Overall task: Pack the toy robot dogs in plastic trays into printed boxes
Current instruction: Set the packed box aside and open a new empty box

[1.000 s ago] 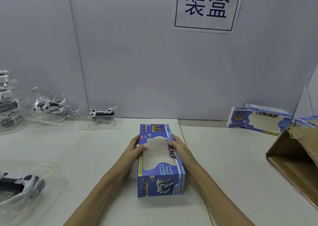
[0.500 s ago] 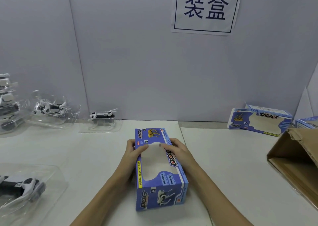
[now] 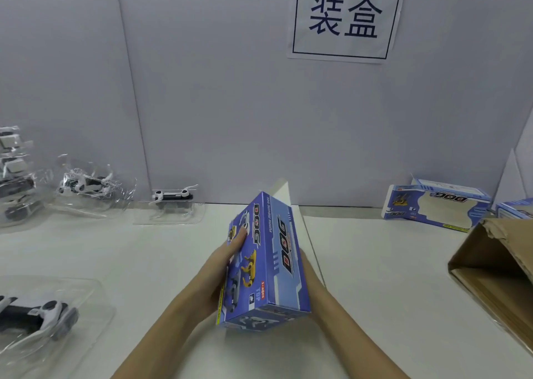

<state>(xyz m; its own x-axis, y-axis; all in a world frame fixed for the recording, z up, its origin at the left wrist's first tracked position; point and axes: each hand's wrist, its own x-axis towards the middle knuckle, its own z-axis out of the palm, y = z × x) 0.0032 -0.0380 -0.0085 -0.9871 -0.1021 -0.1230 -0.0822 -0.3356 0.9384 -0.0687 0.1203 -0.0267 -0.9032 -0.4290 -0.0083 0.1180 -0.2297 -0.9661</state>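
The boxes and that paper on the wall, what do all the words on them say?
"装盒": big dark characters inside a frame on the paper sign on the wall.
"DOG": twice on the blue box held between the left hand and the right hand.
"FUNNY MOVING DOG": small line on the same box.
"TOP": small, near its lower end.
"DOG": upside down on the second box lying at the back right.
Other small print on both boxes is too blurred to read.

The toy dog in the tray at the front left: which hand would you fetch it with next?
Left, probably. The toy dog in its tray lies on the left hand's side, while the right hand is beyond the printed box both hold and could keep it.
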